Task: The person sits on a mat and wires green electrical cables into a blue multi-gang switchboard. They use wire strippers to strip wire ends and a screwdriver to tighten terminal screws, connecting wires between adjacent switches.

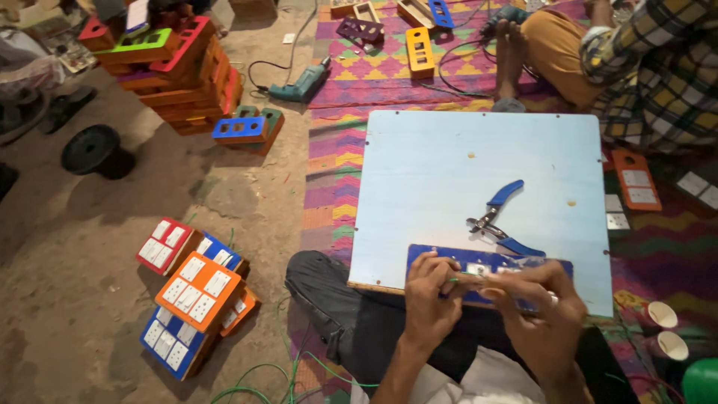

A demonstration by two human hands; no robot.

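A blue switch-board plate [449, 258] lies at the near edge of a pale blue board [449, 172] resting on my lap. My left hand [428, 290] grips the plate's left part. My right hand [540, 310] covers its right part and pinches a thin green wire [462, 280] that runs across to my left fingers. Blue-handled pliers [499, 217] lie on the board just beyond the plate, untouched.
A seated person in a checked shirt [658, 67] is at the far right. Finished boxes with white switches [196, 288] lie on the floor to my left. Stacked coloured boxes [179, 67], a drill [303, 84], paper cups [662, 316] and green wires [262, 370] surround me.
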